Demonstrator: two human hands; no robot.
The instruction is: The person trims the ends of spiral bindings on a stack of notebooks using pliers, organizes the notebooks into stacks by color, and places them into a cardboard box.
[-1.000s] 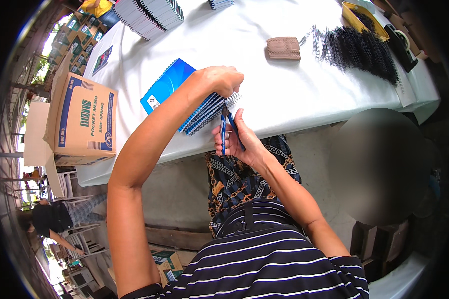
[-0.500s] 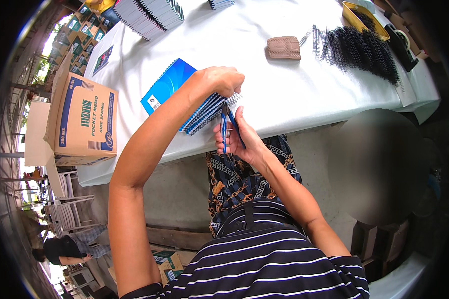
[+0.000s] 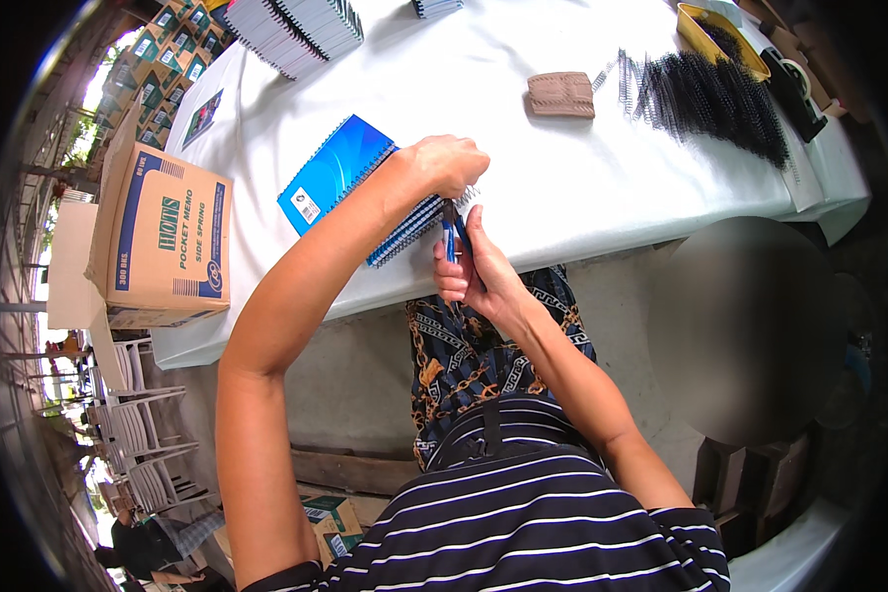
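Observation:
My left hand (image 3: 451, 164) is curled over the far right end of a stack of blue spiral notebooks (image 3: 405, 235), its fingertips partly hidden. Loose wire coil ends (image 3: 470, 195) stick out just below that hand. In my right hand (image 3: 481, 271) I grip blue-handled pliers (image 3: 451, 237), their handles squeezed close together. The plier jaws point away from me and meet the coil end of the stack; exactly what they bite on is too small to tell. Beyond my left forearm lies a blue spiral notebook (image 3: 332, 178), flat on the table.
A white-covered table (image 3: 562, 187) carries a brown pad-like object (image 3: 561, 96), a heap of black binding coils (image 3: 705, 104) and a yellow tray (image 3: 705, 30). Stacked notebooks (image 3: 291, 35) stand at the far left. An open cardboard box (image 3: 171, 227) is at the left edge.
The plier handles have closed from spread to nearly together. My left hand and forearm have shifted slightly right. A person in the left background has moved lower, and yellow clothing at the top left has gone.

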